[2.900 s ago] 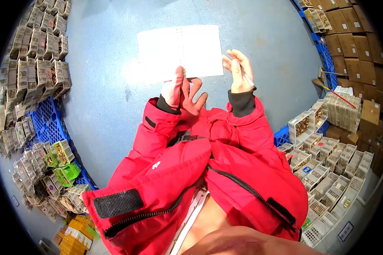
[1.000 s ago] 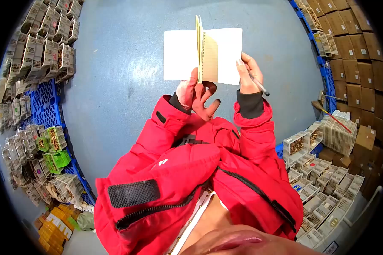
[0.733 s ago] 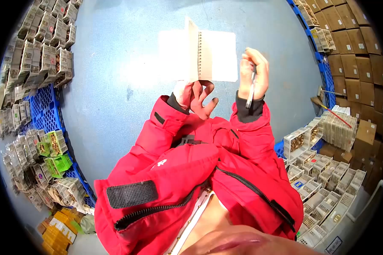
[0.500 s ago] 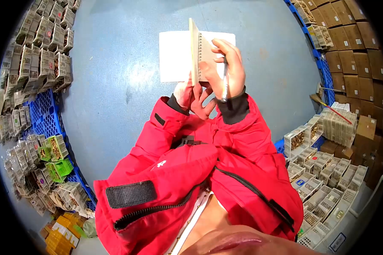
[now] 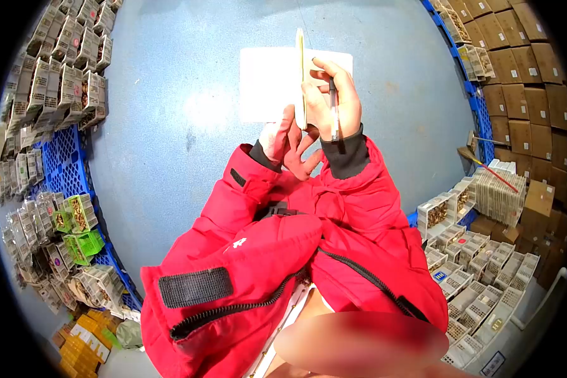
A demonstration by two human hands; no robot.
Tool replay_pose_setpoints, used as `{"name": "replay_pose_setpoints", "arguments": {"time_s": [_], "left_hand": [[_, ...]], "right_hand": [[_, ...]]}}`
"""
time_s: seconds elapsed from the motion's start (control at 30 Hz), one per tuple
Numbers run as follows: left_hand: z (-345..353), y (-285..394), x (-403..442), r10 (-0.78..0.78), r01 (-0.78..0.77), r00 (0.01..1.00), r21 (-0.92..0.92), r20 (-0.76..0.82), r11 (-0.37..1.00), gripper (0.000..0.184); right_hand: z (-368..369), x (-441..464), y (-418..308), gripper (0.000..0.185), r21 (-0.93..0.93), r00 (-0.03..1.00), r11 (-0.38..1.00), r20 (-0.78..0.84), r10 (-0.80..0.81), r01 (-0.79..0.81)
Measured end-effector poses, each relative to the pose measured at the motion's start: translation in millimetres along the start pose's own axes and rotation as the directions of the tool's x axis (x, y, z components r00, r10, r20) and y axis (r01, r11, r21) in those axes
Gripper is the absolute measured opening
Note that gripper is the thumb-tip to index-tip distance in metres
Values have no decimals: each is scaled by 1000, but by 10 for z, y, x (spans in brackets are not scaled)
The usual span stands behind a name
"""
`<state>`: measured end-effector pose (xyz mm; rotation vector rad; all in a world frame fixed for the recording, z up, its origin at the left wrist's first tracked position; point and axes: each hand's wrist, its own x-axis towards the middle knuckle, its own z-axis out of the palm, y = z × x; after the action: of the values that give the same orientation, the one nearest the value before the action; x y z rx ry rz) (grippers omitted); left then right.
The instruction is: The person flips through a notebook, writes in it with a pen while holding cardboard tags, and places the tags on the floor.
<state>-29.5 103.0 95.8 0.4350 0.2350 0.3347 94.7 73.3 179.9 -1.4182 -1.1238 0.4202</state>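
A spiral notebook (image 5: 263,85) is spread open in front of me, with a section of its pages (image 5: 300,79) standing up edge-on to the camera. My left hand (image 5: 288,143) holds the notebook at its near edge, thumb up along it and the other fingers partly hidden below. In my right hand (image 5: 345,104) is a pen (image 5: 334,110), tucked between the fingers and pointing back toward the black cuff. The thumb and fingertips of that hand are beside the upright pages, and the thumb seems to touch them. The spiral binding is out of sight.
White crates (image 5: 69,94) fill shelving along the left, near a blue plastic pallet (image 5: 66,160). Stacked cardboard boxes (image 5: 526,101) line the right side. More white baskets (image 5: 475,258) stand at lower right. Blue-grey floor (image 5: 176,82) lies beyond the notebook.
The raised pages have swung rightward from a leftward position to edge-on, hiding the spiral binding that showed before. My right thumb has moved up along them. The notebook has shifted slightly right.
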Motion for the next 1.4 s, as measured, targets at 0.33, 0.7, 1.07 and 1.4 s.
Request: {"name": "replay_pose_setpoints", "arguments": {"time_s": [0.33, 0.7, 1.07, 1.4], "left_hand": [[-269, -367, 97, 517, -364, 802, 931, 299, 27, 32], [-229, -141, 1, 451, -376, 771, 893, 449, -247, 25], [-107, 56, -23, -80, 67, 984, -88, -160, 994, 45], [-53, 26, -57, -90, 31, 909, -150, -407, 988, 42]], "right_hand": [[-97, -17, 40, 36, 319, 961, 908, 138, 241, -273], [-656, -124, 558, 53, -51, 960, 979, -209, 185, -199], [-660, -152, 829, 80, 353, 803, 724, 180, 568, -592], [-582, -189, 815, 26, 304, 871, 819, 96, 482, -487]]}}
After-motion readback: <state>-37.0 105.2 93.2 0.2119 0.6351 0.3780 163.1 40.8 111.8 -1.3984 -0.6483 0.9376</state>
